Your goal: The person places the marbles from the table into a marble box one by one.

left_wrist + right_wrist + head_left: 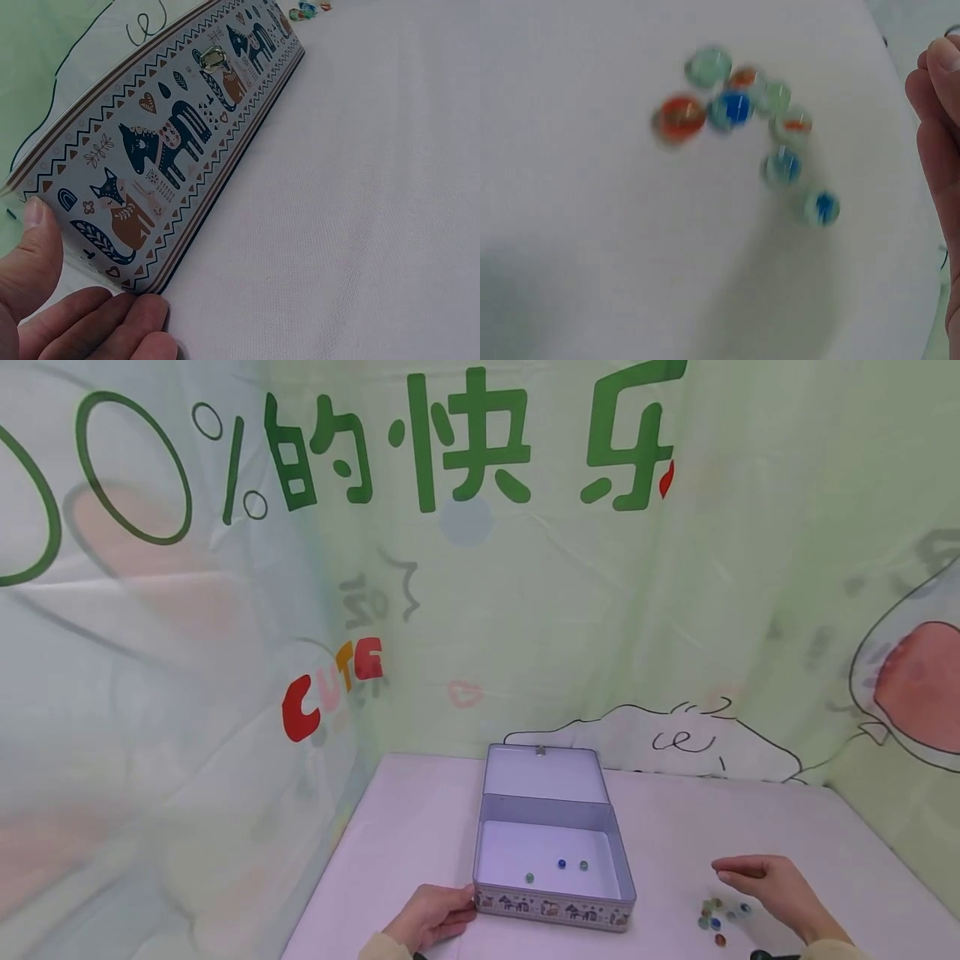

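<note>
An open hinged tin box (555,906), its front printed with horses and foxes, stands on the table. Its lid (545,774) leans back at the far side. Inside lie a blue marble (562,863) and two greenish marbles (529,877). My left hand (438,914) grips the box's near left corner, thumb (36,225) at the side edge and fingers by the bottom corner. To the right of the box, my right hand (776,889) hovers beside a cluster of glass marbles (731,111), thumb and fingertips close together. I cannot tell whether a marble is between them.
The table (420,793) has a pale cloth over it. A printed curtain (525,610) with green lettering hangs behind the table and along its sides. A small clasp (213,58) sits on the box's front.
</note>
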A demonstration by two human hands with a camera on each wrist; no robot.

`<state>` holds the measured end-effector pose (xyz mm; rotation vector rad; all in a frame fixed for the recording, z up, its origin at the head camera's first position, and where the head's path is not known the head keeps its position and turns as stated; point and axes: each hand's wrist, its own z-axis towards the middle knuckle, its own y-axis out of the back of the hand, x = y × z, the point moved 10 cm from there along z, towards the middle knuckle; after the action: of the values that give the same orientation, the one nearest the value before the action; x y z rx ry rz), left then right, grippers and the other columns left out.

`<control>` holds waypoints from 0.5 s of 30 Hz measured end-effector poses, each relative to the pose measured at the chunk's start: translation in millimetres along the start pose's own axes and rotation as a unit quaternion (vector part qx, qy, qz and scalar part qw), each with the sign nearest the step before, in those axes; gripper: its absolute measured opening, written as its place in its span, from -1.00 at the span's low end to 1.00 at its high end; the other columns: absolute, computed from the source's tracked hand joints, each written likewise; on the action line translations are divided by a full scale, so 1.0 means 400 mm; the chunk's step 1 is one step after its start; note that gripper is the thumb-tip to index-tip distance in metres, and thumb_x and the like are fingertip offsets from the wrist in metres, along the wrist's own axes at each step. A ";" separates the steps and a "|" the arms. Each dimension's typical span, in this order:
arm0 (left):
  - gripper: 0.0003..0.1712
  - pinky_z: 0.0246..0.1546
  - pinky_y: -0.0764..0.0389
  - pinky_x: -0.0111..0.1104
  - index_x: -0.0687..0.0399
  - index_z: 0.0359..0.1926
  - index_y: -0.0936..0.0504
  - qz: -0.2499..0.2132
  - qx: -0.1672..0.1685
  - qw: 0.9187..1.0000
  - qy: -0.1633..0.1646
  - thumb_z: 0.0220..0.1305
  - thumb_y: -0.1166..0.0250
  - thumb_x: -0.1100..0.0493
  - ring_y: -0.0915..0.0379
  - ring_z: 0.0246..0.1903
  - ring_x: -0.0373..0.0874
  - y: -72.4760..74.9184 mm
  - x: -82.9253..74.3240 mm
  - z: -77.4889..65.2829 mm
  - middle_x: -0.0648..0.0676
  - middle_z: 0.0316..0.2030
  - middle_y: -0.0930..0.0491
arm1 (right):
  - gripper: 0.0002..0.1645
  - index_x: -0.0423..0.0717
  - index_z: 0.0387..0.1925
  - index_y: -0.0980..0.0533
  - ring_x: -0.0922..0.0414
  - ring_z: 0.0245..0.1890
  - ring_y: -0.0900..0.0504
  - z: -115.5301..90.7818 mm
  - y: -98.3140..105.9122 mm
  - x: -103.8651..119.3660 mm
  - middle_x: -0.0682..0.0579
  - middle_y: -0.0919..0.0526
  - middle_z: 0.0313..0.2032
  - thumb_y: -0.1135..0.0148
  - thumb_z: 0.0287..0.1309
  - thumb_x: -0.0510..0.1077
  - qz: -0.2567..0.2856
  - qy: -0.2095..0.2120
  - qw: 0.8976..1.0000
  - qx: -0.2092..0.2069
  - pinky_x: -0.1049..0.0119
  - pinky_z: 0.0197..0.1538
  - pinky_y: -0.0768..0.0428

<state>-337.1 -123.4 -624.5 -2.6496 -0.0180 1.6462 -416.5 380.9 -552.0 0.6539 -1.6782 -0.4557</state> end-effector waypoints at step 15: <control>-0.58 -0.04 -0.77 -0.13 0.48 -0.01 -0.65 -0.009 -0.001 1.000 0.004 0.36 -0.40 0.14 -0.77 -0.19 -0.02 0.006 0.006 0.006 0.31 -0.18 -0.78 | -0.54 -0.34 -0.02 -0.66 -0.12 -0.07 -0.73 -0.001 0.021 -0.168 -0.21 -0.79 -0.12 -0.49 0.16 -0.10 -0.031 -0.056 0.998 0.006 -0.02 -0.04 -0.71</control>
<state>-338.4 -125.7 -627.6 -2.6490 -0.0447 1.6316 -409.1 430.6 -597.2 0.7022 -1.7699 -0.5360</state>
